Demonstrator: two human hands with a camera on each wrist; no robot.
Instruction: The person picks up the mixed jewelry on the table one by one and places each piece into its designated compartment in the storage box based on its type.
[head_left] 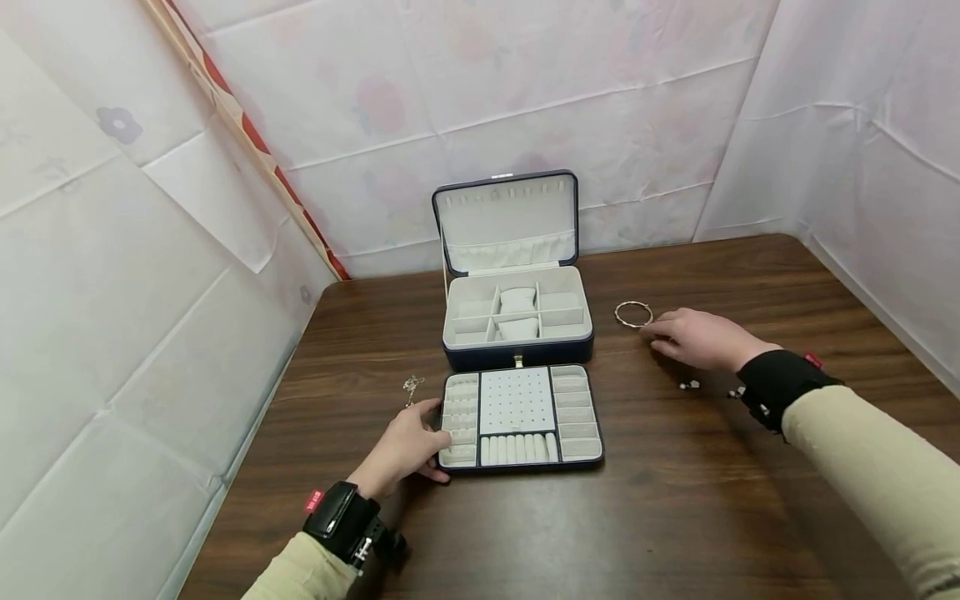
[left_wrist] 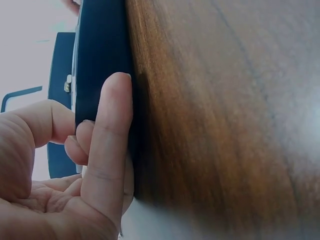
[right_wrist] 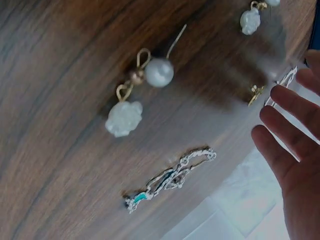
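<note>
An open dark blue jewellery box (head_left: 516, 350) stands mid-table, lid up. In front of it lies its removed grey tray (head_left: 576, 429). My left hand (head_left: 420, 440) grips the tray's left edge; in the left wrist view the fingers (left_wrist: 107, 135) lie along the tray's dark rim (left_wrist: 100, 45) with the thumb curled over it. My right hand (head_left: 675, 336) hovers flat over the table with straight fingers (right_wrist: 285, 125). Its fingertips are close to a thin gold bangle (head_left: 633, 314); contact is unclear.
Pearl-and-flower earrings (right_wrist: 145, 92) and a silver piece with a teal spot (right_wrist: 170, 177) lie under my right wrist. A second earring (right_wrist: 250, 20) and a small gold stud (right_wrist: 256, 91) lie nearby. A gold chain (head_left: 412, 388) lies left of the tray. White sheets wall the table.
</note>
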